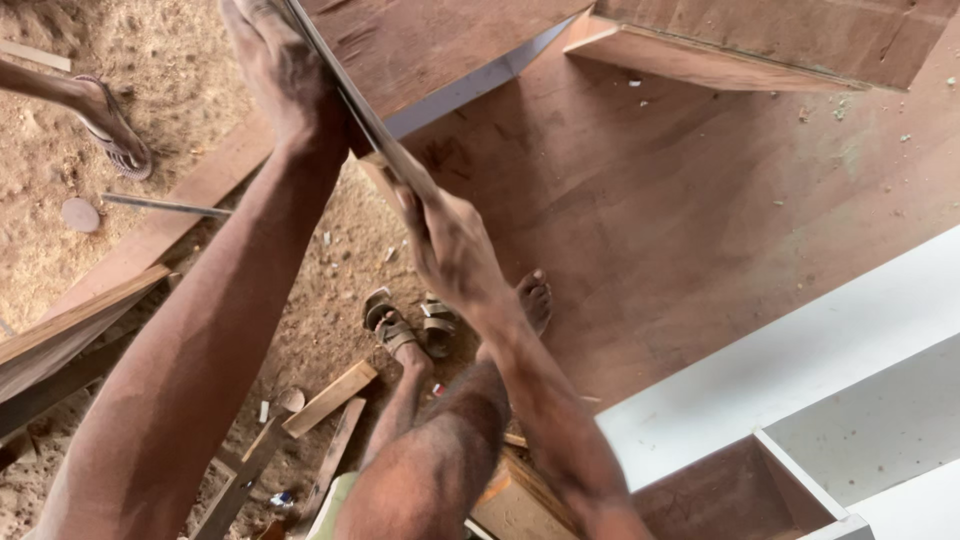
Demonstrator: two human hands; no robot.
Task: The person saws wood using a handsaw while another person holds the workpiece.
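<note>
Gripping is being done by both hands on a thin strip of laminate edging (pixel 350 95), which is being held slanted against the edge of a brown plywood panel (pixel 690 200). The left hand (pixel 285 75) is clenched around its upper part; the right hand (pixel 450 245) is pinching its lower end above the sawdust-strewn ground (pixel 60 170).

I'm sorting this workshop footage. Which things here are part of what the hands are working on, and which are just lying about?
In hand:
left hand and right hand gripping a thin pale laminate strip
brown plywood panel edge it lies against

Lying about:
short wooden offcuts on the dirt
thin metal rod
white board
</note>
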